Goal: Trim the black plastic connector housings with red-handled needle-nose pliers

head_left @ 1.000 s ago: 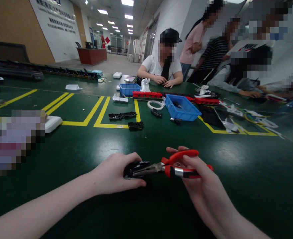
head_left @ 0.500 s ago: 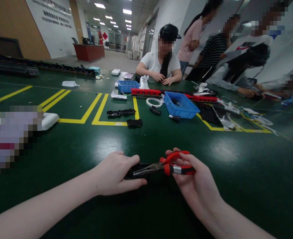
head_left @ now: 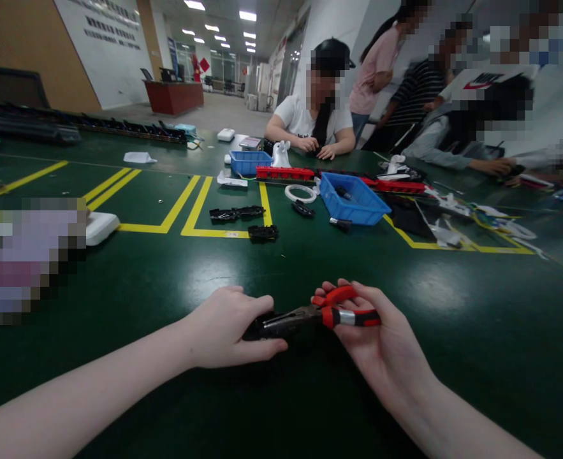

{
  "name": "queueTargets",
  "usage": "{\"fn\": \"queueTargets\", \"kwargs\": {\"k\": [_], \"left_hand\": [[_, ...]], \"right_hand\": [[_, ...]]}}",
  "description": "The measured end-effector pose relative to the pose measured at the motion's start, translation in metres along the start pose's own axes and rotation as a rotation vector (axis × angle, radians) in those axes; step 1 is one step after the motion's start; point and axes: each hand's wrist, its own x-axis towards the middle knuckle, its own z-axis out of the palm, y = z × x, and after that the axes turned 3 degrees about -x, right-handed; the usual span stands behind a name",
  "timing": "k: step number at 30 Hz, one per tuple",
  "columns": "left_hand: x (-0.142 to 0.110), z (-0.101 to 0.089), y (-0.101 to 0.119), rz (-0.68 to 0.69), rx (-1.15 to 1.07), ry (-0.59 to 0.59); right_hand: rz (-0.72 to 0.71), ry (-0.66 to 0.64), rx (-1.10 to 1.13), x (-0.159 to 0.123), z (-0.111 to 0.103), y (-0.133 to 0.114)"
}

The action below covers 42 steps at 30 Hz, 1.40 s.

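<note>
My left hand (head_left: 236, 328) is closed around a small black part (head_left: 253, 330), most of it hidden by the fingers. In my right hand (head_left: 377, 325) are long-nose pliers (head_left: 350, 317) with red and black handles, my fingers wrapped about the grips. The pliers' jaws point left and lie against the black part beside my left thumb. Whether the jaw tips grip it, I cannot tell. Beyond my hands, dark parts (head_left: 237, 214) and a shorter black piece (head_left: 263, 233) lie on the green table (head_left: 166, 395).
Two blue bins (head_left: 358, 213) (head_left: 250, 162) stand farther back, near a red strip (head_left: 285, 173) and a coil of white tubing (head_left: 300, 194). A white box (head_left: 102, 228) lies at the left. Across the table sits a person in a black cap (head_left: 331, 56); other people are at the right.
The pliers' handles look slightly closer together, with my right fingers shifted a little. The whole scene has moved slightly right in view. Both hands keep their holds.
</note>
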Motion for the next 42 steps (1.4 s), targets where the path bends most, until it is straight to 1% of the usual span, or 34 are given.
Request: {"fn": "queueTargets", "kwargs": {"k": [12, 17, 23, 31, 42], "left_hand": [[-0.0006, 0.0004, -0.0014, 0.004, -0.006, -0.009], [-0.0015, 0.001, -0.002, 0.017, 0.03, -0.005], [-0.0016, 0.0015, -0.0017, -0.001, 0.074, -0.007], [-0.0013, -0.0022, 0.0006, -0.03, 0.039, -0.043], [-0.0002, -0.003, 0.0006, -0.013, 0.068, -0.04]], "right_hand": [[0.029, -0.019, 0.001, 0.0005, -0.0003, 0.0011], [-0.005, -0.047, -0.003, 0.0031, -0.0026, 0.0034], [-0.046, -0.052, -0.035, 0.0022, -0.0041, 0.0044], [-0.092, -0.072, -0.06, 0.0062, -0.0065, 0.0015], [-0.029, -0.056, -0.07, 0.0081, -0.0034, 0.0067]]}}
